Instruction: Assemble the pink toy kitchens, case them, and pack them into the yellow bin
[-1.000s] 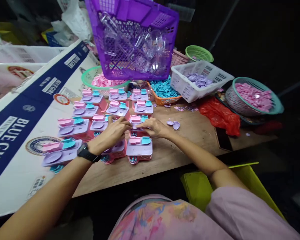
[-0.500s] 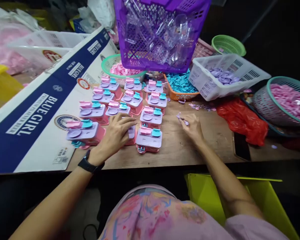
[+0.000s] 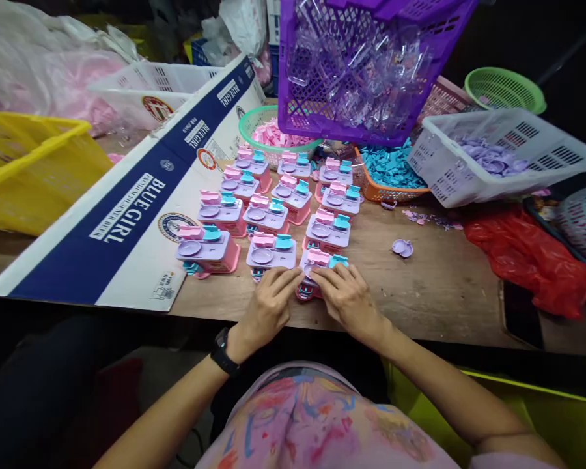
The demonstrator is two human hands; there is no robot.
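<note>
Several small pink toy kitchen units [image 3: 272,257] with lilac tops stand in rows, each bearing a pink part, a turquoise part and a round lilac dish. Both hands meet at the front unit of the right row. My left hand [image 3: 272,301] has its fingers together, tips against that unit's left edge. The closed fingers of my right hand [image 3: 354,301] press at a round lilac dish [image 3: 309,268] on its top, partly covering it. To the right, a couple of loose lilac dishes [image 3: 402,247] lie on the wooden table [image 3: 371,225].
A printed cardboard sheet [image 3: 127,215] leans along the left. Behind stand a purple crate [image 3: 351,133] of clear parts, a green basket [image 3: 254,130] of pink pieces, an orange basket [image 3: 390,193] of turquoise pieces and a white basket [image 3: 434,163]. Rightward lie a red bag [image 3: 527,260] and a phone [image 3: 521,312].
My right hand has moved left to the front right unit, where a lilac dish now sits. My left hand has shifted from the middle row to the same unit. The view has swung left.
</note>
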